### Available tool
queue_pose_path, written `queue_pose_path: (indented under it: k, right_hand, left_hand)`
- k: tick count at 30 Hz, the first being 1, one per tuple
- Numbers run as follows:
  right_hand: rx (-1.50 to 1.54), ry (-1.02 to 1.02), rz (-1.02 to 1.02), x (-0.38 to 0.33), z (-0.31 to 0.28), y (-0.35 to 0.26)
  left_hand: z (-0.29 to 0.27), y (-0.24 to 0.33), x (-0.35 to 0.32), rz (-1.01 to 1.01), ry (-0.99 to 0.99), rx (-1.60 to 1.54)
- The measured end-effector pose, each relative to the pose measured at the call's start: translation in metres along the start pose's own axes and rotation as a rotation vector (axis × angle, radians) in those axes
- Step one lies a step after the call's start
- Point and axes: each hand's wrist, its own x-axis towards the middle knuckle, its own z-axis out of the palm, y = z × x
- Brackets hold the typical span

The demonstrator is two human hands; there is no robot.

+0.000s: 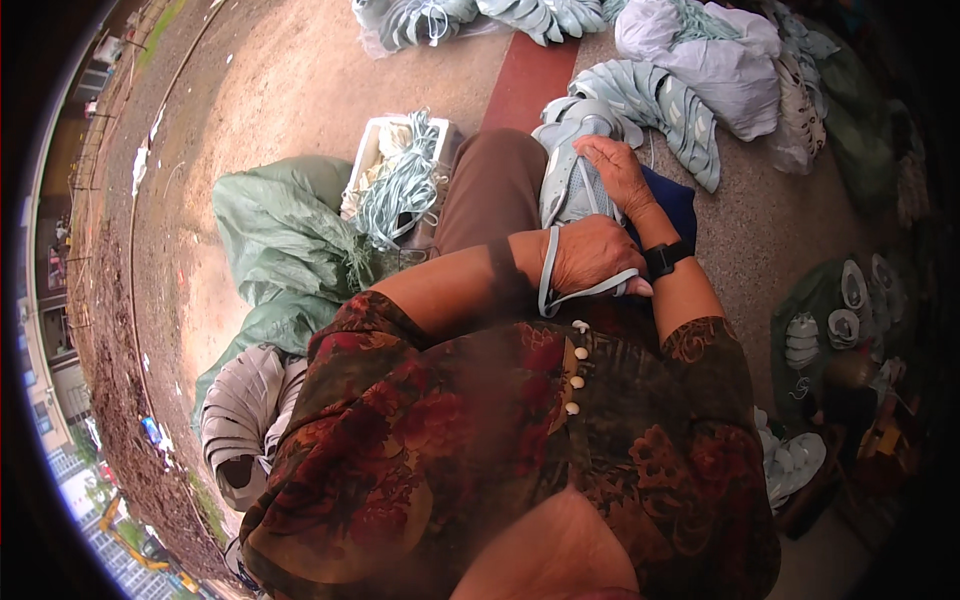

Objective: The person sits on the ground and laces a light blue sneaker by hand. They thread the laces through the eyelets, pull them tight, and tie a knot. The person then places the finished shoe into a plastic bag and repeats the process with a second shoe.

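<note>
A pale blue-grey shoe upper lies on my lap, by my right knee. My left hand is closed at its near end, gripping a pale blue shoelace that loops out on both sides of the fist. Past it, my right hand holds the upper's right side, fingers together along the eyelet edge; the thumb is hard to make out. Part of the lace runs up along the upper between the hands. Next to my left knee, a white box holds a tangle of pale blue laces.
Nested rows of pale blue uppers curve along the ground ahead, near a white sack. Green sacks and a stack of beige uppers lie at my left. More shoe parts rest on green cloth at right.
</note>
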Motion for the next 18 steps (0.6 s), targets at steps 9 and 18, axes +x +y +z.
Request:
queue_pose_path:
  k: [9, 18]
  right_hand:
    - [-0.176, 0.045, 0.071, 0.006, 0.008, 0.01]
    - [-0.08, -0.154, -0.201, -0.029, -0.009, -0.025]
  left_hand:
    - [-0.006, 0.031, 0.003, -0.186, 0.074, -0.274]
    - [-0.014, 0.03, -0.001, -0.006, 0.185, -0.091]
